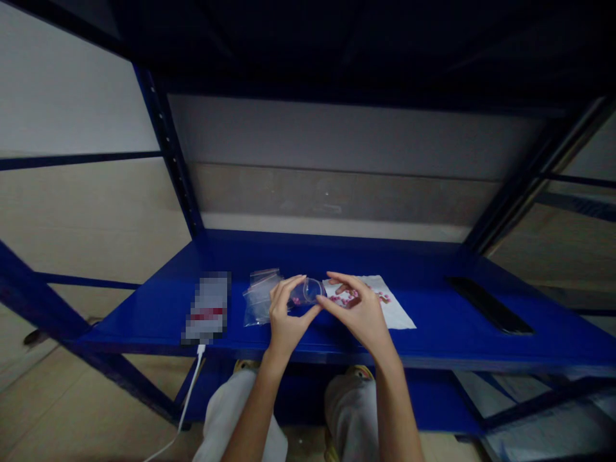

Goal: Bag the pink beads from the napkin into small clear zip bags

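A small clear plastic bag (pixel 313 290) is held up between my two hands above the blue shelf, its mouth spread into a rounded gap. My left hand (pixel 285 316) pinches its left side with thumb and fingers. From the right, my right hand (pixel 359 309) reaches it with the thumb, and its index finger curves over the top. A few pink bits show near the bag's left part. Under my right hand lies a white paper sheet (pixel 398 316) with small pink beads (pixel 385 298) on it, partly hidden by the fingers. More clear zip bags (pixel 260 298) lie beside my left hand.
A blurred-out device (pixel 206 308) with a white cable (pixel 192 382) lies at the shelf's left. A black phone-like slab (pixel 489 305) rests on the right. Blue uprights (pixel 168 147) frame the shelf (pixel 433 346), and another shelf hangs overhead.
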The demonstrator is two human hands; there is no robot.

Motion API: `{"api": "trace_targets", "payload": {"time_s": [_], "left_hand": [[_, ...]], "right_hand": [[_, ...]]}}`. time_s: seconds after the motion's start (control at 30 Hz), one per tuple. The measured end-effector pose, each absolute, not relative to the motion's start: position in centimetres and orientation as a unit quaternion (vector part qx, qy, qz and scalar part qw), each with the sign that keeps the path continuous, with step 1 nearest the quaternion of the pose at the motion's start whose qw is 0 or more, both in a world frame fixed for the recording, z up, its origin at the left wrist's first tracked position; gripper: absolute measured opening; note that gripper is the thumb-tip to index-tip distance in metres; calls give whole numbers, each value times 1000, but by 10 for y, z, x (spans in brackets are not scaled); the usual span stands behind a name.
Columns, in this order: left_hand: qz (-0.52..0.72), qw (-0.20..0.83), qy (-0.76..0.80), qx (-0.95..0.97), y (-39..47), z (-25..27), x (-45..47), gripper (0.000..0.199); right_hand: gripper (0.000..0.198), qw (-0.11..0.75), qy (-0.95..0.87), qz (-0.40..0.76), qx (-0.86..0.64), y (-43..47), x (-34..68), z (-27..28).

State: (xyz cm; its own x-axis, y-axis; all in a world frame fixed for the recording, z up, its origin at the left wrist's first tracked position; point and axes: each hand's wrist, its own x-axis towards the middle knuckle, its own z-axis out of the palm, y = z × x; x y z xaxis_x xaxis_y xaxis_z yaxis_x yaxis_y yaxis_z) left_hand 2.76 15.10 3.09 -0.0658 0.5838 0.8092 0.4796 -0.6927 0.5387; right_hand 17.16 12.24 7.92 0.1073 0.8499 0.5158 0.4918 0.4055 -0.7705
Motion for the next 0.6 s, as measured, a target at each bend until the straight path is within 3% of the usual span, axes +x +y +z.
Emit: {"api": "trace_targets", "payload": {"time_s": [0.13,0.3,0.37,0.6], "left_hand": [[652,29,379,656,150,29,26,43],[628,62,385,674,149,37,23,54],[618,115,380,679,149,41,20,52],[628,371,355,586,158,37,24,19]], "right_hand": [[27,490,-674,249,-494,122,161,79],[20,527,-644,247,-498,126,160,79],[21,535,-634,246,-500,126,165,79],[28,572,-573,344,-475,132,168,70]]}}
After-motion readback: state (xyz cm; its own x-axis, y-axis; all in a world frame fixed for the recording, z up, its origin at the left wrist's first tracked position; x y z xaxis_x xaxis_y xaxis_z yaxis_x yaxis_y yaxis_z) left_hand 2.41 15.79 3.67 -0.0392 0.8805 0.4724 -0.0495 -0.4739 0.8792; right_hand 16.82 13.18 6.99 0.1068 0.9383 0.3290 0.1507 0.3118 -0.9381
